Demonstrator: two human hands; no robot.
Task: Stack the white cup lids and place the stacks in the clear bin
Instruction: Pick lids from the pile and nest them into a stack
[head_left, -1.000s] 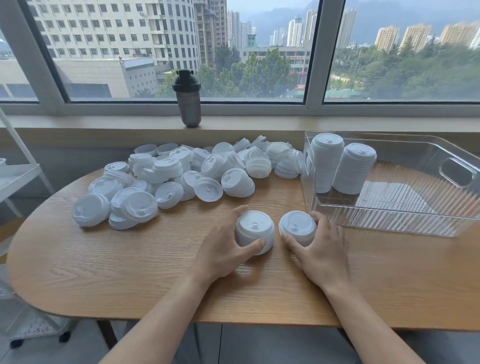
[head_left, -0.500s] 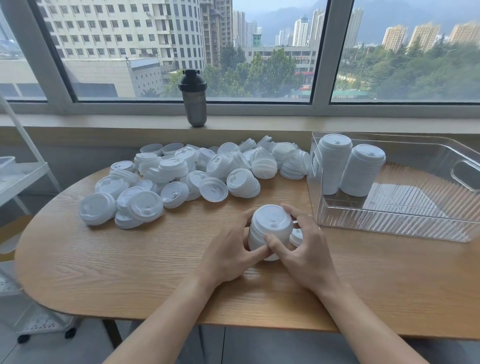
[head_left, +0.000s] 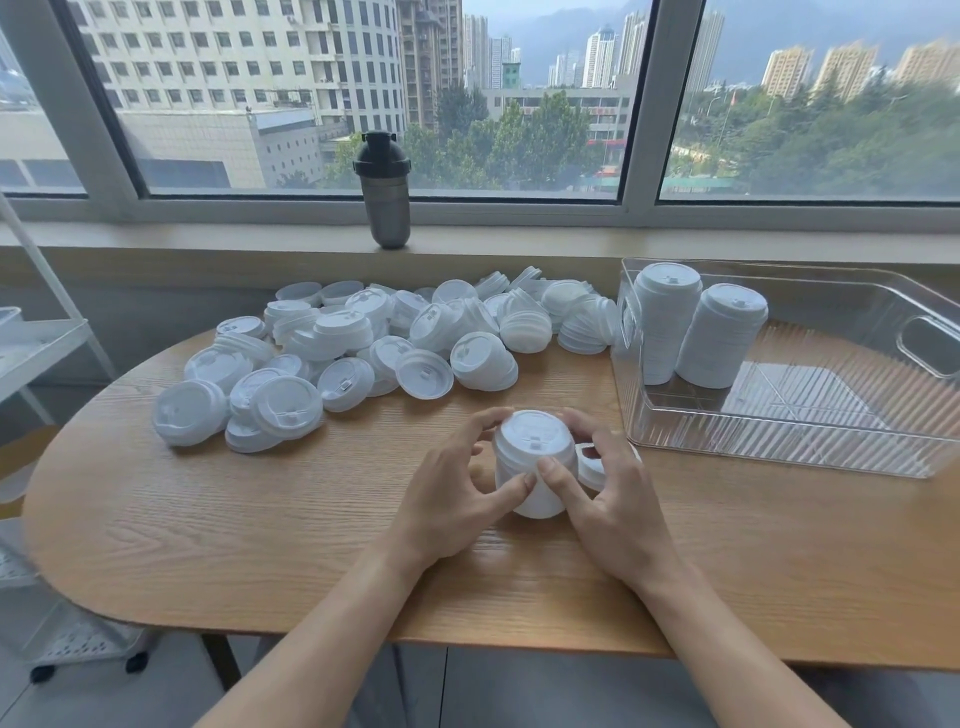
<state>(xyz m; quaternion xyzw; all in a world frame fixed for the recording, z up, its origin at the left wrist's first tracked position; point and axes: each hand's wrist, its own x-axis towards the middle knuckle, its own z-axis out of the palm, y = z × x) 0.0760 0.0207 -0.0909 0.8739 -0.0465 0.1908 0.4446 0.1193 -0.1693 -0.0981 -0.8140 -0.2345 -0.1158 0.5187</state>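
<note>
A short stack of white cup lids (head_left: 532, 457) stands on the wooden table (head_left: 260, 519) near its front edge. My left hand (head_left: 457, 493) grips the stack from the left, and my right hand (head_left: 608, 499) grips it from the right, thumbs meeting at the front. A small second pile of lids (head_left: 592, 462) lies half hidden behind my right hand. Many loose white lids (head_left: 374, 353) are heaped across the back of the table. The clear bin (head_left: 810, 426) at the right holds two tall lid stacks (head_left: 701, 332) in its back left corner.
A dark shaker bottle (head_left: 387, 192) stands on the window sill behind the heap. A white shelf cart (head_left: 36, 364) is at the far left beside the table.
Two separate short stacks stood side by side, one under each hand. Most of the right-hand lids now sit on the left stack, and both hands have closed round the taller stack.
</note>
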